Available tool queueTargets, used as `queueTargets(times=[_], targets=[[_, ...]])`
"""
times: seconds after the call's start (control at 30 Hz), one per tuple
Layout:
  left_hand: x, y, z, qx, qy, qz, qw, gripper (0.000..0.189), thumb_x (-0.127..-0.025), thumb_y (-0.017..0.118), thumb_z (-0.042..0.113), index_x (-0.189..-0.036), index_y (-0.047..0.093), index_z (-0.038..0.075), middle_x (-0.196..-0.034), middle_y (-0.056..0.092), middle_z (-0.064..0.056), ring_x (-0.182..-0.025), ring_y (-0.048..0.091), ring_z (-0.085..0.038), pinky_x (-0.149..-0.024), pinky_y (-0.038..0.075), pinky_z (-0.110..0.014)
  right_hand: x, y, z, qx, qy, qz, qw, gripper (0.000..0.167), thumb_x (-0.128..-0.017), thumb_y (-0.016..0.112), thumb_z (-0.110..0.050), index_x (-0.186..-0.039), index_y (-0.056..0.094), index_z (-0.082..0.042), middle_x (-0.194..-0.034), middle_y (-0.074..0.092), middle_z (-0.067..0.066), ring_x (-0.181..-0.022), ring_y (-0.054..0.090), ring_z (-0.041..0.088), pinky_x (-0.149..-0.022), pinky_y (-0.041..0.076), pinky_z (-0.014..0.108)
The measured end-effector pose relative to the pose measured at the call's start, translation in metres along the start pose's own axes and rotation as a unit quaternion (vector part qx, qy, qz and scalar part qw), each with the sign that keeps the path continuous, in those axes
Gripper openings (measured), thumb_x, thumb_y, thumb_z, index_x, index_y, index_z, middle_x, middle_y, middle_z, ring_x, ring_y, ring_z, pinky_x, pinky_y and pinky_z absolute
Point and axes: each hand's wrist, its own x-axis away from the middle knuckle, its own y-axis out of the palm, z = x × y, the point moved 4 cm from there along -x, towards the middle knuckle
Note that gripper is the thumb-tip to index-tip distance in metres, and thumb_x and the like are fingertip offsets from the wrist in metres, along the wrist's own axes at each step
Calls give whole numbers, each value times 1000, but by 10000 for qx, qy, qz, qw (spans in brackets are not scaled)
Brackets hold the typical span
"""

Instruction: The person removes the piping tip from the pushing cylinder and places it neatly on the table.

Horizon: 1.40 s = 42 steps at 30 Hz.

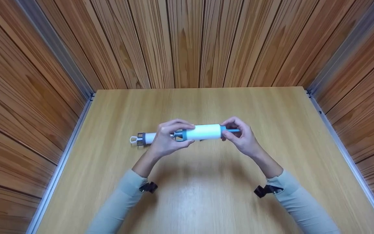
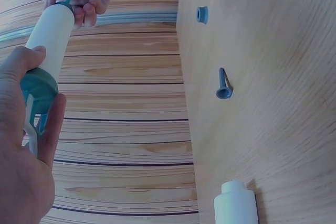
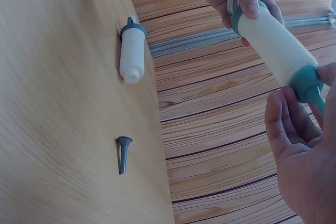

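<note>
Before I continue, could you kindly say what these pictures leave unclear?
Head view: pull ring on the held tube, mostly covered by the left hand.
Left wrist view: rear of the lying tube, cropped by the bottom edge.
Right wrist view: tip of the nozzle, hidden by the right hand.

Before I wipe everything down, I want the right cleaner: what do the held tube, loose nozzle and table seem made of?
Tube: probably plastic, smooth and fairly matte; evenly white body, no grain.
Nozzle: likely moulded plastic; uniform blue-grey, finish unclear.
Table: wood or wood-look laminate, satin; pale grain and soft glare.
</note>
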Motion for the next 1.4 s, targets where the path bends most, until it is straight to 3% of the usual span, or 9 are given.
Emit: queueTargets(times=[0.3, 0.47, 0.8, 1.07, 1.4], targets=[[-1, 0, 0, 133, -10, -27, 9999, 38, -89, 95, 7, -126, 85, 8, -127, 83, -15, -122, 79, -34, -107, 64, -37, 2, -1, -1, 40, -377, -144, 9992, 38, -93, 69, 21, -129, 57, 18, -127, 66, -11, -114, 66, 6, -99, 61, 19], [0, 1, -1, 169, -89, -19, 9998, 39, -88, 95, 6, -126, 85, 8, -127, 83, -14, -121, 79, -33, -106, 64, -36, 2, 1, 1, 59, -357, -182, 9992, 38, -92, 70, 22, -128, 57, 19, -128, 65, -12, -115, 66, 6, -102, 60, 19], [2, 2, -4, 137, -107, -44, 9998, 39, -88, 96, 8, -125, 85, 9, -128, 83, -13, -122, 79, -34, -107, 64, -37, 1, 0, 1, 18, -91, -54, 9999, 45, -95, 67, 16, -137, 53, 19, -127, 68, -11, -112, 67, 7, -95, 63, 21], [2, 1, -3, 110, -165, -40, 9998, 39, -89, 95, 8, -126, 85, 9, -128, 83, -13, -123, 79, -33, -108, 64, -40, 1, 1, 4, 152, 14, -174, 9997, 22, -107, 56, 12, -129, 57, 15, -105, 68, -9, -81, 68, 6, -71, 60, 20], [0, 3, -3, 114, -171, -58, 9998, 38, -90, 95, 9, -126, 85, 9, -129, 83, -14, -124, 79, -34, -108, 65, -42, 1, -1, 2, 144, -4, -196, 9997, 21, -107, 57, 12, -128, 57, 15, -104, 68, -11, -82, 68, 5, -71, 60, 21]])
